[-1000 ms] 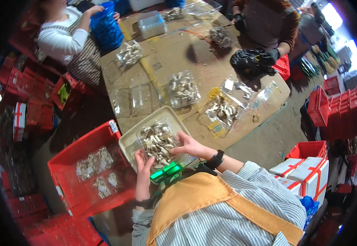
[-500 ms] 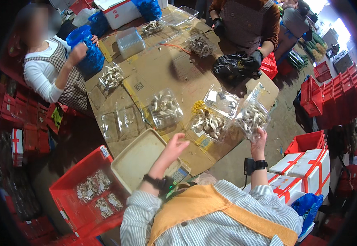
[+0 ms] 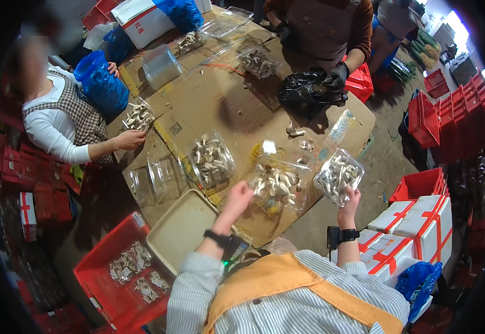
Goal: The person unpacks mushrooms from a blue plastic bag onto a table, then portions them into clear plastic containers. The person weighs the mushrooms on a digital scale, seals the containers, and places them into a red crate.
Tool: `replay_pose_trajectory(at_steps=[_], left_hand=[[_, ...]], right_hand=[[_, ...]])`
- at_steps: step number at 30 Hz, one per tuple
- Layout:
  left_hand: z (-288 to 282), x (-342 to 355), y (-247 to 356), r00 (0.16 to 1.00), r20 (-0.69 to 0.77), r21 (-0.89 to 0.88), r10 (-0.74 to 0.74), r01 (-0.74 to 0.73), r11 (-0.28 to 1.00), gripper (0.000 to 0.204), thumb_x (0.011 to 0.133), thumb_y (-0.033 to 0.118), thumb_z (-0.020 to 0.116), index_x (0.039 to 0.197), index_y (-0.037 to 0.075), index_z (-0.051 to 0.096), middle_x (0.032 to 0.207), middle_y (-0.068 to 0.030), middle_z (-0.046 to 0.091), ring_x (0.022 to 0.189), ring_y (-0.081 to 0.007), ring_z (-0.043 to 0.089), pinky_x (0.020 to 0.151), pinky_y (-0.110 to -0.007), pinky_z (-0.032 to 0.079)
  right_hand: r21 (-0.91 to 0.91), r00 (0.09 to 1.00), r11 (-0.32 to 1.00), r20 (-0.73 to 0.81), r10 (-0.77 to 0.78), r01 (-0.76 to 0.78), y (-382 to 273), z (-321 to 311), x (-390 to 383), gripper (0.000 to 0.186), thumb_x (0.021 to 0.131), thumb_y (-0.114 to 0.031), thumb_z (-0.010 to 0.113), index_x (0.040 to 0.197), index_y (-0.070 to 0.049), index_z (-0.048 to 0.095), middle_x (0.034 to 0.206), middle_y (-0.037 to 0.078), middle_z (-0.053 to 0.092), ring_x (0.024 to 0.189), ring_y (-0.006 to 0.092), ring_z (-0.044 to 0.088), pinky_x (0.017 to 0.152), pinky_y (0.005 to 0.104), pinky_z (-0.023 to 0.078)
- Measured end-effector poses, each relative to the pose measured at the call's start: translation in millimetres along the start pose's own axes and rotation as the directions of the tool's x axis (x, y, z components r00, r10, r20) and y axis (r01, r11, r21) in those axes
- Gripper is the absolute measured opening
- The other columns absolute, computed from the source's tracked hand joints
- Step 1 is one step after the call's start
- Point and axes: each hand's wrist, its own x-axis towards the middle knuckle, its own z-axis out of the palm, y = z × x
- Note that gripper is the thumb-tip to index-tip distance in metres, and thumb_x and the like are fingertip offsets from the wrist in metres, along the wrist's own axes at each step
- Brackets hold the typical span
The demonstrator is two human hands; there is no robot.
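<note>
In my right hand (image 3: 350,204) is a clear plastic box (image 3: 336,177) filled with pale, dark-capped mushrooms, gripped by its near edge and raised above the table's right side. My left hand (image 3: 238,197) has its fingers curled together beside the left edge of another mushroom-filled clear box (image 3: 280,183). What those fingers hold, if anything, is hidden. Clear plastic around this second box blurs into the table, so its lid's position is hard to read. Farther left sits a third clear box of mushrooms (image 3: 211,160). Loose mushrooms (image 3: 295,131) lie on the cardboard beyond the second box.
A cream tray (image 3: 167,222) overlaps a red crate (image 3: 94,267) holding packed mushrooms at the left. Empty clear trays (image 3: 161,172) lie near the table's left edge. Across the table, a gloved co-worker handles a black bag (image 3: 309,94); another person touches mushrooms (image 3: 139,116). White foam boxes (image 3: 420,222) stand right.
My left hand has gone from spread to curled fingers, close by the middle box. The opened lid behind that box no longer lies there. The left co-worker's hand has lowered to the mushrooms.
</note>
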Motion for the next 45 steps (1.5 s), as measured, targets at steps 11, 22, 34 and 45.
replay_pose_trajectory(at_steps=[11, 22, 34, 45], left_hand=[[-121.5, -228.9, 27.5, 0.8, -0.597, -0.287, -0.062, -0.14, 0.948, 0.01, 0.082, 0.0, 0.049, 0.079, 0.007, 0.042, 0.103, -0.0153, 0.06, 0.085, -0.02, 0.063, 0.074, -0.03, 0.054], [-104.3, -278.8, -43.4, 0.606, -0.749, -0.508, -0.266, -0.269, 0.818, 0.011, 0.086, 0.004, 0.053, 0.083, 0.011, 0.045, 0.099, -0.0085, 0.058, 0.089, -0.0161, 0.06, 0.078, -0.031, 0.053], [-101.0, -284.5, -62.4, 0.694, -0.683, -0.564, -0.23, -0.299, 0.77, 0.01, 0.086, 0.004, 0.053, 0.083, 0.009, 0.045, 0.102, -0.0101, 0.059, 0.09, -0.0222, 0.061, 0.083, -0.033, 0.049], [-100.6, -276.1, -71.0, 0.724, -0.635, -0.581, -0.268, -0.219, 0.784, 0.01, 0.087, 0.004, 0.053, 0.082, 0.007, 0.045, 0.1, -0.0086, 0.057, 0.09, -0.0194, 0.06, 0.081, -0.032, 0.05]], right_hand=[[-0.285, 0.878, 0.958, 0.462, 0.129, 0.009, 1.7, 94.8, -1.7, 0.056, 0.076, -0.014, 0.066, 0.123, -0.008, 0.038, 0.091, 0.006, 0.058, 0.08, 0.0129, 0.054, 0.074, 0.0257, 0.041], [-0.365, 0.405, 0.179, 0.771, -0.492, 0.913, 12.1, 186.0, -49.3, 0.041, 0.071, -0.016, 0.065, 0.109, -0.005, 0.054, 0.122, 0.014, 0.051, 0.116, 0.0317, 0.043, 0.098, 0.0435, 0.029], [-0.477, 0.471, 0.496, 0.87, 0.147, 0.726, 94.8, 285.9, -98.6, 0.059, 0.078, -0.035, 0.068, 0.118, 0.002, 0.047, 0.102, 0.016, 0.062, 0.092, 0.0251, 0.062, 0.079, 0.0335, 0.048], [-0.552, 0.52, 0.498, 0.826, 0.218, 0.669, 88.6, 290.3, -95.1, 0.059, 0.071, -0.042, 0.073, 0.101, 0.004, 0.051, 0.09, 0.017, 0.059, 0.084, 0.0278, 0.058, 0.074, 0.0349, 0.046]])
